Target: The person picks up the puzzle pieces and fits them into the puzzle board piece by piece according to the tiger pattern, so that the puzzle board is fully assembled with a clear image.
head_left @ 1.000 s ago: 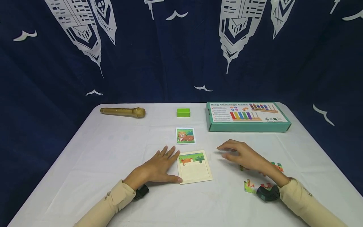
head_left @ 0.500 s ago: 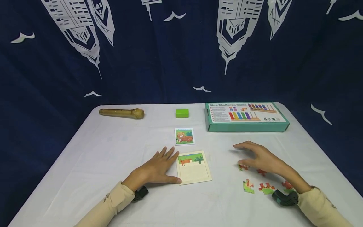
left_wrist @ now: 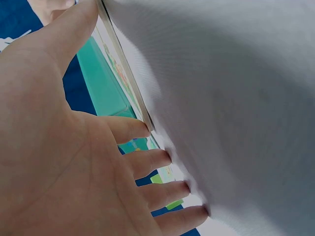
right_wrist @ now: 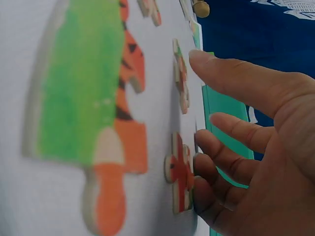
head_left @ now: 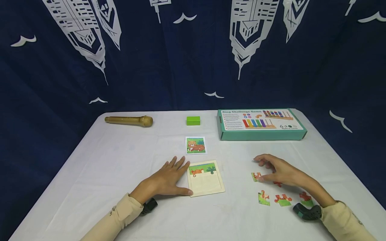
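My left hand (head_left: 169, 177) lies spread with its thumb and forefinger along the left edge of a wooden puzzle board (head_left: 206, 185). Across the board's top runs a strip of fitted pieces showing green, part of a tiger and a plant; below it the wood is bare. To the right, my right hand (head_left: 283, 171) hovers over loose jigsaw pieces, its fingers bent loosely and nothing between them. The thumb is right at a tiger-striped piece (head_left: 255, 176). In the right wrist view that piece (right_wrist: 180, 73) lies beside the thumb tip, and a red-orange piece (right_wrist: 182, 169) is below the fingers.
Several more pieces lie near the right wrist, among them a green-and-orange one (head_left: 263, 198) and a red-and-green one (head_left: 283, 200). A tiger picture card (head_left: 195, 146) sits beyond the board. Farther back are a gold microphone (head_left: 129, 121), a green block (head_left: 193, 121) and a game box (head_left: 262, 135).
My right hand has moved right, away from the board, and lowered over the loose pieces, its fingers bending more. The left hand has stayed at the board.
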The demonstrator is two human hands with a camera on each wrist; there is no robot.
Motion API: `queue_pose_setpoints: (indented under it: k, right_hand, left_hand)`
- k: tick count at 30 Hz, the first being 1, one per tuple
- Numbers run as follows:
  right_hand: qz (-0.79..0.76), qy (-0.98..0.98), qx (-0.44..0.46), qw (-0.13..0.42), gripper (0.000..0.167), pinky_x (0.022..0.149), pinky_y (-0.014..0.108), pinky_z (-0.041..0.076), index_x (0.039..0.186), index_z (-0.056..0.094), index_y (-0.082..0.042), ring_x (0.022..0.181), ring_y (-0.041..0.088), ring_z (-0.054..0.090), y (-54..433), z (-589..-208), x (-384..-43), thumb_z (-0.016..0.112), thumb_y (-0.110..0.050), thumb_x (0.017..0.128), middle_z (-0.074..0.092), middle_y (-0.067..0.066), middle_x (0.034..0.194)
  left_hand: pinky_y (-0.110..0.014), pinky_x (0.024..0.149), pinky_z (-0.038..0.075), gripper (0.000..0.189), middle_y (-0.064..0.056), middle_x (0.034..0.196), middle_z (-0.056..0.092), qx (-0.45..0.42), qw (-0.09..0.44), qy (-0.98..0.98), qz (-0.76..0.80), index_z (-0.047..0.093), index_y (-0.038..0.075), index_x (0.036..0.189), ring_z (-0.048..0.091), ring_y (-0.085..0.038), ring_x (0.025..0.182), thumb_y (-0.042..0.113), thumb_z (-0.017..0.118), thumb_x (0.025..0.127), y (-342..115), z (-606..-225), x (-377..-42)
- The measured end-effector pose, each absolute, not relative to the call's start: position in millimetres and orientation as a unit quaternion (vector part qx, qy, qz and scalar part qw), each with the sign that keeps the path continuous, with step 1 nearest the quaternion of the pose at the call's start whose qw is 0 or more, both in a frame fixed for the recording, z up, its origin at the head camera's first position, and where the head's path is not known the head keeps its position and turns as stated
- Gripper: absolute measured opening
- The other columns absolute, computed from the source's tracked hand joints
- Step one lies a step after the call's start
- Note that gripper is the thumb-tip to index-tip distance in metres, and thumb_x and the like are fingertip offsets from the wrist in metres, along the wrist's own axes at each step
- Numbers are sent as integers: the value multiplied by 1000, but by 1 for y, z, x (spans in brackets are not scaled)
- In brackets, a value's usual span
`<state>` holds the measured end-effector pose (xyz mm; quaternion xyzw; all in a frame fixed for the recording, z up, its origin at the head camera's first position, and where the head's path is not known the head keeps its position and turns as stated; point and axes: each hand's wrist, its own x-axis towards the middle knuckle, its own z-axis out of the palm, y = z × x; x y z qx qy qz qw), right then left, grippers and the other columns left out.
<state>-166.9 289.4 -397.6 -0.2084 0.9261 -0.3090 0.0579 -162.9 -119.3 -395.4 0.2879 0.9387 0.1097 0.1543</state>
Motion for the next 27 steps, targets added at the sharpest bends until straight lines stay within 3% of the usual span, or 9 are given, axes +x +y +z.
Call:
queue_pose_setpoints:
  k: [14, 27]
  right_hand:
    - [-279, 937, -203, 56, 31, 71, 22, 42, 97, 64, -16, 83, 10, 45, 291, -404, -169, 81, -30, 75, 53, -3, 97]
    - [-273, 938, -205, 55, 30, 71, 22, 43, 94, 61, -15, 85, 10, 47, 288, -403, -169, 81, -27, 76, 53, -4, 94]
  left_hand:
    - [-55, 115, 14, 103, -12, 160, 11, 289, 152, 939, 109, 22, 11, 154, 6, -37, 146, 72, 58, 79, -119, -394, -162]
    - [-55, 115, 14, 103, -12, 160, 11, 290, 151, 939, 111, 22, 11, 153, 5, -37, 146, 72, 58, 79, -120, -395, -162]
